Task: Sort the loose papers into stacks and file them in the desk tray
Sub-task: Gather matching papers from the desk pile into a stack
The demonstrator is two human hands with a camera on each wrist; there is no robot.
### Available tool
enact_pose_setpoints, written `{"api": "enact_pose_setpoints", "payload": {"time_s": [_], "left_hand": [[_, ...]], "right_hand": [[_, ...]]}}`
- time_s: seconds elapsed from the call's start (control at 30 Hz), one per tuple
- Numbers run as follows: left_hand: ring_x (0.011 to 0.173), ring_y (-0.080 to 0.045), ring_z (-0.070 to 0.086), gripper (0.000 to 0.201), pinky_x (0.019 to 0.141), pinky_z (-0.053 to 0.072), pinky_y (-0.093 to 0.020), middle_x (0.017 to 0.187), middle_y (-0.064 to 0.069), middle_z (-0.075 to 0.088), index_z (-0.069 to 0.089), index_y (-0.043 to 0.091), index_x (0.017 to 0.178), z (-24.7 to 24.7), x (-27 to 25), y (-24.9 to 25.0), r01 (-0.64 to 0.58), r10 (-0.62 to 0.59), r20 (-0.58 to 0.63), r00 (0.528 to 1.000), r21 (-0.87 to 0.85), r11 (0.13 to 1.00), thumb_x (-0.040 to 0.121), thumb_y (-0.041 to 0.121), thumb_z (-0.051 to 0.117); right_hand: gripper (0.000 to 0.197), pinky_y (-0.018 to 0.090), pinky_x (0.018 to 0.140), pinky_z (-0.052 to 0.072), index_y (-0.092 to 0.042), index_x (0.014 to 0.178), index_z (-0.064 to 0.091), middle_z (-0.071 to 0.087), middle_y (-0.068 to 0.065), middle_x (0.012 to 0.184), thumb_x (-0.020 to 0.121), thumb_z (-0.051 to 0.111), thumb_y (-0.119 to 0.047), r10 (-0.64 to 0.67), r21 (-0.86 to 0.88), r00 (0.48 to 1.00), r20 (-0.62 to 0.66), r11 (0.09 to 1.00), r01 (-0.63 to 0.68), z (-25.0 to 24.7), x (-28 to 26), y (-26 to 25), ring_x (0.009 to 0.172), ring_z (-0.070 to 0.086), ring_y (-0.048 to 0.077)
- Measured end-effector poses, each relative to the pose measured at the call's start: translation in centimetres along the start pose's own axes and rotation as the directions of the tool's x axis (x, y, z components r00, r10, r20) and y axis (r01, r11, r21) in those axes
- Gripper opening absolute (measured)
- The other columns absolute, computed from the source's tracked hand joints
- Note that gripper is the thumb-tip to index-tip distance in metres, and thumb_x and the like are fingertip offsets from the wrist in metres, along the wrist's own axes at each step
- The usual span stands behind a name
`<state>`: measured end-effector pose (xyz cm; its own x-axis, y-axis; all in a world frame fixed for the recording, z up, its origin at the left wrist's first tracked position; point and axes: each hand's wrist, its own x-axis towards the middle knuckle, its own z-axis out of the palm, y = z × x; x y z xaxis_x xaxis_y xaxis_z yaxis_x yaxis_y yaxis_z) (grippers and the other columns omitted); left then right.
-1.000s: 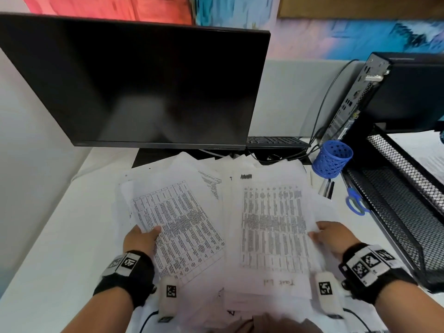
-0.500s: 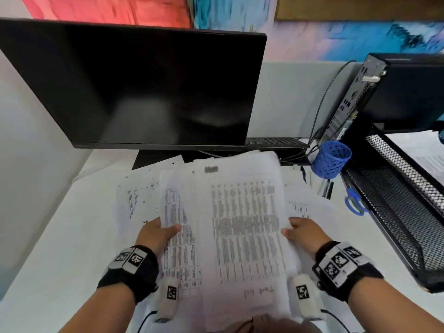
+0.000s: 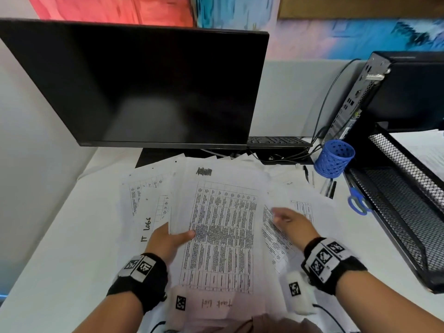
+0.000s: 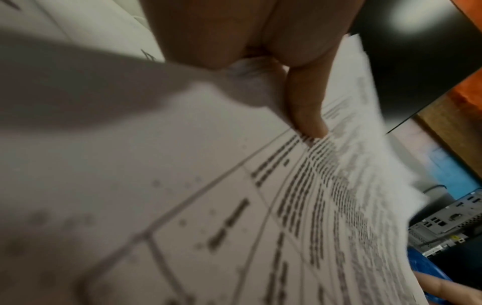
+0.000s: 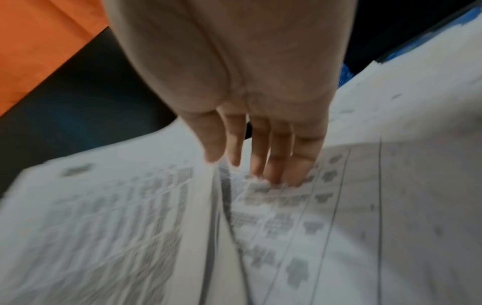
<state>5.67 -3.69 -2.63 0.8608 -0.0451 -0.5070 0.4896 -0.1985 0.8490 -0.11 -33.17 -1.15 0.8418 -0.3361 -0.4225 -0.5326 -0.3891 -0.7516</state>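
Observation:
My left hand (image 3: 168, 239) grips the left edge of a stack of printed table sheets (image 3: 221, 224), thumb on top, held just above the desk. In the left wrist view the thumb (image 4: 305, 107) presses the top sheet (image 4: 234, 206). My right hand (image 3: 288, 219) is off the stack, its fingers (image 5: 274, 156) straight with tips on a loose sheet (image 5: 365, 206) to the right. More loose papers (image 3: 149, 212) lie spread underneath, one marked "IT Logs". The black mesh desk tray (image 3: 396, 200) stands at the right; its upper tier holds papers (image 3: 422, 150).
A dark monitor (image 3: 144, 87) stands behind the papers, with a keyboard (image 3: 276, 141) beyond it. A blue mesh pen cup (image 3: 335, 159), pens (image 3: 330, 187) and blue-handled scissors (image 3: 358, 200) lie between the papers and the tray. A computer case (image 3: 396, 92) sits behind the tray.
The stack has shifted left and now hangs from my left hand alone. My right hand has let go of its right edge and moved onto the sheets to the right.

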Motion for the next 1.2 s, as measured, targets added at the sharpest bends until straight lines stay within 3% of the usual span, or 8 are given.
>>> {"api": "enact_pose_setpoints", "payload": {"time_s": [0.17,0.33,0.47,0.7,0.8,0.93,1.07,1.2], "left_hand": [[0.094,-0.012,0.061,0.036,0.098,0.036,-0.042,0.090,0.008,0.071,0.064,0.020,0.105,-0.2,-1.2,0.1,-0.017,0.019,0.061,0.998,-0.041,0.999,0.072,0.014,0.078],[0.095,-0.014,0.066,0.047,0.086,0.045,-0.030,0.088,0.005,0.075,0.064,0.012,0.105,-0.7,-1.4,0.6,-0.032,0.049,0.138,0.989,-0.124,0.992,0.062,0.013,0.084],[0.101,-0.024,0.067,0.072,0.099,0.044,-0.042,0.101,-0.008,0.074,0.064,0.006,0.110,-1.0,-0.8,0.5,-0.005,0.035,0.162,0.986,-0.182,0.983,0.046,0.021,0.092],[0.097,-0.010,0.060,0.039,0.092,0.041,-0.028,0.108,0.004,0.066,0.057,0.009,0.123,-0.7,-0.3,0.5,-0.054,0.053,0.062,0.997,0.016,0.998,0.086,0.017,0.066],[0.135,-0.026,0.037,0.071,0.109,0.029,-0.040,0.150,-0.006,0.036,0.032,0.010,0.146,-1.1,0.8,0.6,-0.029,0.028,0.005,1.000,0.182,0.983,0.088,0.033,0.064],[0.140,-0.029,0.028,0.079,0.113,0.024,-0.042,0.155,-0.009,0.026,0.022,0.012,0.149,-1.1,1.1,0.5,0.004,-0.003,-0.009,1.000,0.169,0.986,0.087,0.033,0.066],[0.132,-0.030,0.040,0.059,0.106,0.031,-0.037,0.145,-0.011,0.042,0.036,0.007,0.144,-0.3,0.8,0.6,0.014,-0.008,-0.035,0.999,0.169,0.985,0.091,0.019,0.061],[0.133,-0.031,0.040,0.055,0.107,0.031,-0.040,0.146,-0.013,0.041,0.038,0.006,0.142,0.1,1.3,0.4,0.051,-0.041,-0.077,0.996,0.131,0.990,0.093,0.017,0.059]], "right_hand": [[0.042,0.020,0.085,0.036,-0.023,0.128,0.053,0.056,-0.005,0.110,0.089,0.063,-0.014,-0.068,0.035,0.992,-0.111,0.997,0.072,-1.6,1.0,0.0,0.097,0.054,0.012],[0.010,0.021,0.061,0.038,-0.023,0.079,0.061,0.056,-0.007,0.068,0.089,0.063,-0.022,-0.137,-0.047,0.988,-0.066,0.990,0.134,-1.7,1.1,0.5,0.067,0.053,0.016],[0.014,0.023,0.072,0.047,-0.017,0.096,0.069,0.072,0.002,0.093,0.094,0.055,-0.020,-0.107,0.010,0.992,-0.066,0.994,0.108,-2.4,1.2,0.6,0.090,0.066,0.021],[0.016,0.009,0.052,0.043,-0.005,0.105,0.066,0.068,0.004,0.093,0.092,0.057,-0.009,0.051,0.214,0.995,-0.086,0.976,-0.032,-1.9,0.9,1.2,0.074,0.058,0.008],[0.015,0.019,0.060,0.045,-0.008,0.100,0.069,0.069,0.006,0.091,0.093,0.057,-0.012,0.096,0.168,0.984,-0.150,0.983,-0.071,-3.0,1.6,1.5,0.076,0.062,0.015],[0.024,0.032,0.095,0.047,-0.004,0.111,0.063,0.067,0.012,0.111,0.091,0.059,-0.016,0.140,0.119,0.963,-0.230,0.986,-0.115,-4.6,2.3,1.8,0.103,0.062,0.029],[0.045,0.025,0.080,0.044,-0.001,0.132,0.048,0.056,0.011,0.116,0.094,0.054,-0.025,0.170,-0.246,0.985,-0.021,0.954,-0.170,-2.9,2.3,2.3,0.093,0.059,0.020],[0.022,0.032,0.073,0.054,-0.005,0.101,0.058,0.065,0.005,0.097,0.088,0.064,-0.021,0.206,-0.243,0.961,0.183,0.957,-0.159,-1.4,2.4,2.4,0.090,0.065,0.028]]}}
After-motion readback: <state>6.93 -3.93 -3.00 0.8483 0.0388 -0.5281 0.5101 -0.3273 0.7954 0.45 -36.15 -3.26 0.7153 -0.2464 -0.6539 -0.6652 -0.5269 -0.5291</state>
